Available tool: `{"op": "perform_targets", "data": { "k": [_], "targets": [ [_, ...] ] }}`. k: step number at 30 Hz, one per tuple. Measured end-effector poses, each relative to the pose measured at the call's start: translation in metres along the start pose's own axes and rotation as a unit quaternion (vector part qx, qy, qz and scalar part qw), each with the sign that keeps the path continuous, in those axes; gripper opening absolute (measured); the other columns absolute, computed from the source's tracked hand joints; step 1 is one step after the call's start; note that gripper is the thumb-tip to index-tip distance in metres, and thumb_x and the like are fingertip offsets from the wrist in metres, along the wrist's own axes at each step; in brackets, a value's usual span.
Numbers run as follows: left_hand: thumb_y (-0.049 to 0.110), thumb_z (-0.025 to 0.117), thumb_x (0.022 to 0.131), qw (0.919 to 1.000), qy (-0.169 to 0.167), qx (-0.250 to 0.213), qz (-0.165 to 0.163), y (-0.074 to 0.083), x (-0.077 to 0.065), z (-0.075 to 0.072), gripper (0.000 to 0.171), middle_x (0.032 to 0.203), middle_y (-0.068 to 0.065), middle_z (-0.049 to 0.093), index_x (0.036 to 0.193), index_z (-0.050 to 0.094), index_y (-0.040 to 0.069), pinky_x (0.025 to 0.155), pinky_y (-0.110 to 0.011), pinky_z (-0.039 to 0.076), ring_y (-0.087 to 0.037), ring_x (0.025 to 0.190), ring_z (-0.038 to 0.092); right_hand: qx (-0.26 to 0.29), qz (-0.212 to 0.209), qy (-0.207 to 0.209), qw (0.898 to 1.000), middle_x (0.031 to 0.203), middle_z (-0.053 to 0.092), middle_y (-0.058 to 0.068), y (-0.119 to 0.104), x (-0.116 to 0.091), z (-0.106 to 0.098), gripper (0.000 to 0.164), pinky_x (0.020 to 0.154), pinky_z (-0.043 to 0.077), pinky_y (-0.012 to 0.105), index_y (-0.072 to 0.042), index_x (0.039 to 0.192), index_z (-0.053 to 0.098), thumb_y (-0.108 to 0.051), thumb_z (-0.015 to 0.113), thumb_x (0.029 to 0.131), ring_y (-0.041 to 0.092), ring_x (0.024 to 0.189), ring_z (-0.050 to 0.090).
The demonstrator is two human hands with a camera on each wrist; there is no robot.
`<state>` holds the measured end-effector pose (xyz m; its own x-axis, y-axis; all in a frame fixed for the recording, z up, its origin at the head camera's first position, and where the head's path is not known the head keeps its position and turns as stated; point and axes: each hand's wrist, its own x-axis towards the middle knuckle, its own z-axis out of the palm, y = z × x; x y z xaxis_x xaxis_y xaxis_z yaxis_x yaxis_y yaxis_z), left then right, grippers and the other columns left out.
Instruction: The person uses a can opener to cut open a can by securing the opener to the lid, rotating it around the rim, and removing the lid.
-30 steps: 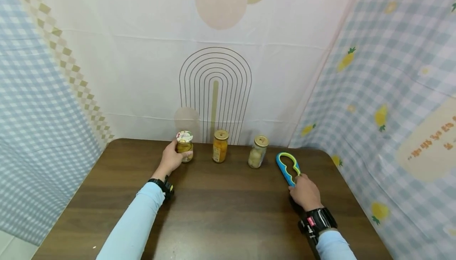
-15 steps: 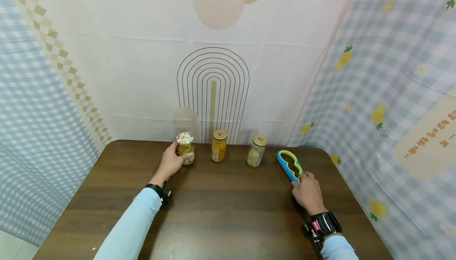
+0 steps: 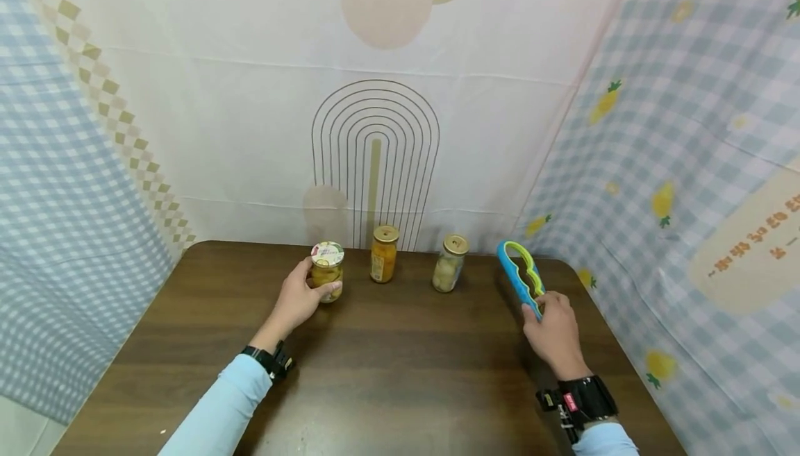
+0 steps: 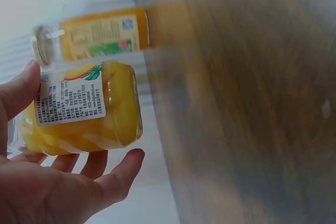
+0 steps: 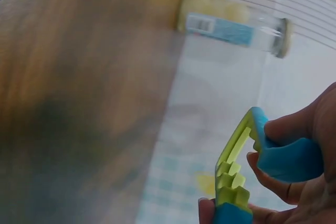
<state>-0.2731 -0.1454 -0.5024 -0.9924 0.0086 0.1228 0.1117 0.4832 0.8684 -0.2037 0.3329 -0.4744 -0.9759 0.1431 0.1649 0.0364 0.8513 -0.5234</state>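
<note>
My left hand grips a glass jar of yellow fruit with a white printed lid, thumb on one side and fingers on the other. The jar stands upright at the table's left rear; whether its base touches the wood is hard to tell. At the right, my right hand holds a blue and green jar opener by its handle end, its toothed loop pointing away and raised off the table. In the right wrist view, thumb and fingers wrap the opener's blue handle.
A jar of orange fruit with a gold lid stands right of the left hand's jar. Farther right is a jar of pale round pieces, also gold-lidded. Behind the brown table hangs a white printed cloth, with checked cloths at both sides.
My left hand has drawn the yellow fruit jar slightly toward me. My right hand has lifted the jar opener and shifted it a little to the right.
</note>
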Motion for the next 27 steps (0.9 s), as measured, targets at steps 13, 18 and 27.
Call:
{"op": "perform_targets", "data": {
  "k": [13, 18, 27],
  "targets": [
    [0.029, 0.083, 0.096, 0.9987, -0.032, -0.035, -0.019, 0.024, -0.031, 0.010, 0.076, 0.146, -0.021, 0.064, 0.158, 0.045, 0.006, 0.114, -0.057, 0.051, -0.037, 0.137, 0.061, 0.042, -0.125, 0.074, 0.989, 0.154, 0.048, 0.031, -0.060, -0.012, 0.000, 0.026, 0.101, 0.048, 0.067, 0.006, 0.117, 0.064, -0.016, 0.068, 0.104, 0.052, 0.135, 0.051],
    [0.030, 0.083, 0.095, 0.9976, -0.043, -0.049, -0.026, 0.028, -0.040, 0.018, 0.079, 0.144, -0.021, 0.065, 0.159, 0.045, 0.005, 0.110, -0.056, 0.055, -0.036, 0.136, 0.062, 0.049, -0.180, 0.066, 0.980, 0.154, 0.051, 0.026, -0.085, -0.017, -0.001, 0.017, 0.095, 0.051, 0.065, 0.001, 0.112, 0.065, -0.012, 0.071, 0.102, 0.048, 0.134, 0.053],
    [0.030, 0.084, 0.095, 0.9968, -0.057, -0.054, -0.015, 0.045, -0.053, 0.026, 0.076, 0.143, -0.017, 0.065, 0.157, 0.048, 0.004, 0.111, -0.057, 0.053, -0.035, 0.135, 0.061, 0.055, -0.248, 0.034, 0.967, 0.154, 0.054, 0.022, -0.113, -0.024, 0.002, 0.015, 0.090, 0.052, 0.050, -0.010, 0.108, 0.064, -0.013, 0.075, 0.100, 0.043, 0.134, 0.059]
  ]
}}
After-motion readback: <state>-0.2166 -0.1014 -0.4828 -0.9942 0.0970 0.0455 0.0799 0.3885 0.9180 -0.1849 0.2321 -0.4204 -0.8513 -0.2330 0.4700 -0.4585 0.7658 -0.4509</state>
